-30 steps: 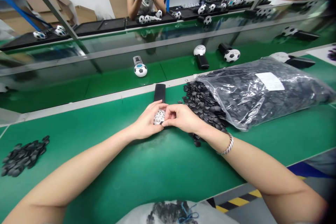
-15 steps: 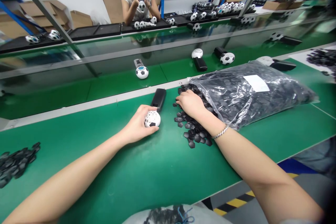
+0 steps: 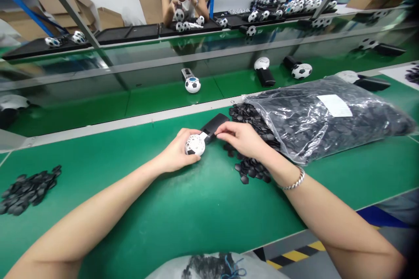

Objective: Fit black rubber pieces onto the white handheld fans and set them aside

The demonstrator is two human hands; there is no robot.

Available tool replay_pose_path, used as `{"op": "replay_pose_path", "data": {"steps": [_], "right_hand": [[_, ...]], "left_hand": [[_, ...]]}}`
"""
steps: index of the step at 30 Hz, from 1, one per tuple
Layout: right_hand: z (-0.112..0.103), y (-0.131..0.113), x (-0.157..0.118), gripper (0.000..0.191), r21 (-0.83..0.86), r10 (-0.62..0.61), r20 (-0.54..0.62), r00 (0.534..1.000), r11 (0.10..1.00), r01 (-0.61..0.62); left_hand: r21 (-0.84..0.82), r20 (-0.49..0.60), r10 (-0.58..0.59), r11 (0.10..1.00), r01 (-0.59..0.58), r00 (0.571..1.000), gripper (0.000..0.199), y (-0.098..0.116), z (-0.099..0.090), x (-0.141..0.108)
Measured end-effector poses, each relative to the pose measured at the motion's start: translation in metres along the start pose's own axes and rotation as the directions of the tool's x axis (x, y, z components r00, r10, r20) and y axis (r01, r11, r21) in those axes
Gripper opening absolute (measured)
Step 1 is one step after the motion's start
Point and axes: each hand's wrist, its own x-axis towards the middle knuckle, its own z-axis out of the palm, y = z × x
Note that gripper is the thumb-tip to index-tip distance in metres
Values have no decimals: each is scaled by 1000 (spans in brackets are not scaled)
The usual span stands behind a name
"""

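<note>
White latticed ball [image 3: 195,144] with a flat black handle [image 3: 216,125], at the green tabletop [image 3: 163,218], is gripped by left hand [image 3: 177,151] fingers; right hand [image 3: 241,137] fingers pinch, contents unclear. A slack left grip could let it twist.

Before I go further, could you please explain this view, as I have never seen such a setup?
These are a person's two bare hands, seen through a camera worn on the head, looking forward and down. The left hand holds a white ball-patterned end, joined to a black body. The right hand is pinched near that body; whether it grips a small piece is hard to tell. On the green table, loose black pieces lie at the mouth of a clear bag, with a smaller black pile to the left. Beyond, similar ball-ended items rest on a green strip.
</note>
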Motion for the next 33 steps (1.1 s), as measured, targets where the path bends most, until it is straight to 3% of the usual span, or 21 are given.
{"op": "replay_pose_path", "data": {"steps": [2,5,9,13,18,27,30,33], "right_hand": [[7,-11,-4,13,185,-73,69,995,981,59],[16,-19,-3,8,255,-143,117,983,961,109],[23,-16,3,6,182,-251,54,966,954,238],[25,-13,4,7,119,-423,14,906,901,418],[25,-12,8,7,67,-478,12,878,877,476],[27,-9,15,30,34,-351,-49,935,935,353],[14,-8,7,29,-59,-279,-141,950,960,273],[-2,1,-2,27,-300,-81,-156,984,953,31]], "left_hand": [[1,-3,35,999,-35,999,57,-1,0,0],[1,-7,32,1000,-32,999,56,0,1,1],[-11,-13,-7,1000,7,1000,54,5,1,2],[-14,-41,-12,1000,11,999,49,7,3,4],[-12,-82,40,999,-41,996,43,5,7,6],[-35,-160,69,997,-75,985,38,2,13,5],[-16,-231,112,993,-119,967,39,-7,-1,16],[165,-441,139,984,-72,887,39,-32,-31,48]]}}
